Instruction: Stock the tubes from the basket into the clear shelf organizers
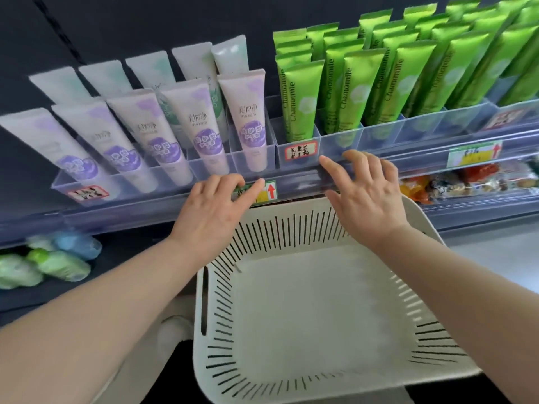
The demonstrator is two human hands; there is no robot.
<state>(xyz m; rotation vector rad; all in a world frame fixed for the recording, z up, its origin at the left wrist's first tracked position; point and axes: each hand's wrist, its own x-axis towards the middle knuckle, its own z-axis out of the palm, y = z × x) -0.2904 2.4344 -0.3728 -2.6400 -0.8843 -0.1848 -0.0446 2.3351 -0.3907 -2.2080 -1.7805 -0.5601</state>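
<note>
A cream slotted basket point(306, 301) sits below the shelf with nothing inside it. Pale tubes with purple labels point(250, 123) stand in the clear shelf organizers point(338, 141) on the left, and green Chamomile tubes point(300, 97) fill the compartments on the right. My left hand point(213, 211) hovers at the shelf's front rail, fingers loosely bent, holding nothing. My right hand point(367, 193) is spread with relaxed fingers just in front of the organizer's front wall, above the basket's far rim, and is also empty.
A clear price rail point(320, 182) with yellow and red labels runs along the shelf edge. Green and blue bottles point(58, 258) lie on the lower shelf at the left. Packaged snacks point(466, 182) sit on the lower shelf at the right.
</note>
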